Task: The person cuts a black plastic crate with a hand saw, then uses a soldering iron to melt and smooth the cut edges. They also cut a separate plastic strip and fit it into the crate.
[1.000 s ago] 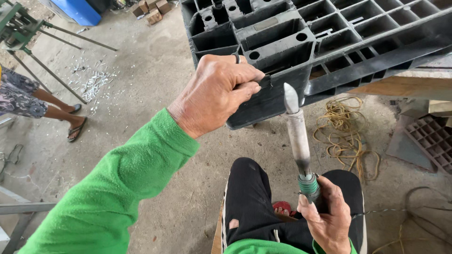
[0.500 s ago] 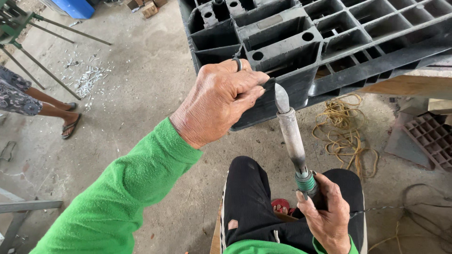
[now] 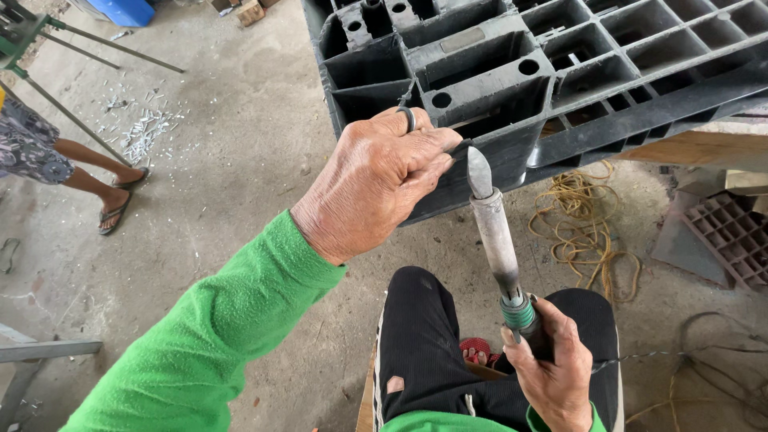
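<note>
My left hand (image 3: 376, 180), in a green sleeve, is closed with its fingertips pinching a thin dark strip at the corner of a black plastic pallet (image 3: 512, 72). My right hand (image 3: 552, 368) grips the dark handle of a soldering iron (image 3: 496, 240) with a green collar. The iron's grey shaft points up, and its pointed tip sits just right of my left fingertips, against the pallet's edge. I am seated, and my black trousers (image 3: 432, 352) show below.
A coil of yellow rope (image 3: 580, 220) lies on the concrete floor to the right. Another person's legs in sandals (image 3: 96, 180) stand at the left near a green metal stand (image 3: 48, 56). A dark grid piece (image 3: 732, 236) lies at far right.
The iron's tip has moved left toward my left fingertips and the pallet edge. My left hand has stayed at the pallet's corner.
</note>
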